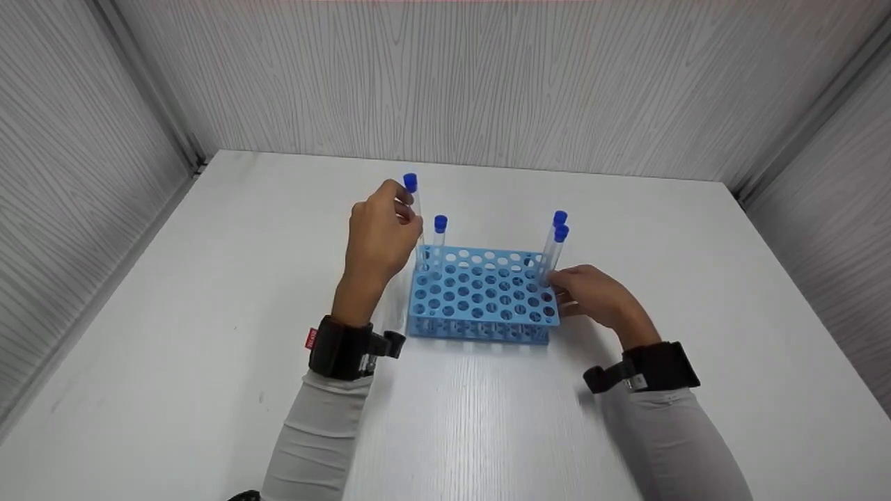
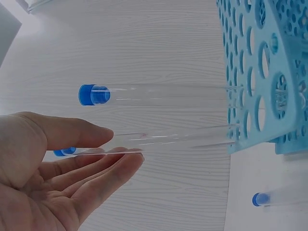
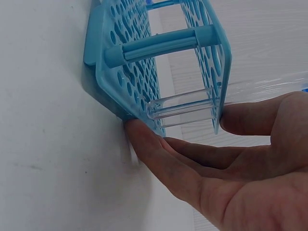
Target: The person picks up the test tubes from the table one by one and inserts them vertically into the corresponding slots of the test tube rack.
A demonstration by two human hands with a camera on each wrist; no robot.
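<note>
My left hand (image 1: 381, 233) pinches a clear test tube (image 2: 178, 137) between thumb and fingers, just below its blue cap (image 1: 411, 182). This tube stands nearly upright, its lower end in a hole at the back left corner of the blue test tube rack (image 1: 480, 321). Close beside it stands a second capped tube (image 1: 438, 243). My right hand (image 1: 592, 296) grips the rack's right end, thumb at the upper plate and fingers at the lower part. Two more capped tubes (image 1: 553, 254) lean slightly near that end; one round bottom (image 3: 154, 109) shows inside the rack.
The rack rests on a white tabletop (image 1: 445, 424), with pale wood-grain panels (image 1: 445, 83) behind and at both sides. In the left wrist view, a blurred blue cap (image 2: 261, 199) with a faint clear body lies left of the rack; I cannot tell whether it is a reflection.
</note>
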